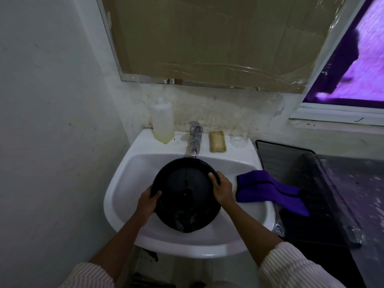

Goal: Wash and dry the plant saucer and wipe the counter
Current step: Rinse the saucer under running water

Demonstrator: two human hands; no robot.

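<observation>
A round black plant saucer [187,194] is held over the white sink [124,183], just below the tap [195,140]. My left hand [148,201] grips its left rim and my right hand [222,189] grips its right rim. A thin stream of water runs from the tap onto the saucer, and suds sit at its near edge. A purple cloth [270,189] lies across the sink's right rim, partly on the counter [353,183].
On the sink's back ledge stand a translucent soap bottle [162,121], a yellowed sponge [217,141] and a clear glass [239,137]. A dark drying tray [301,194] sits on the counter to the right. The wall is close on the left.
</observation>
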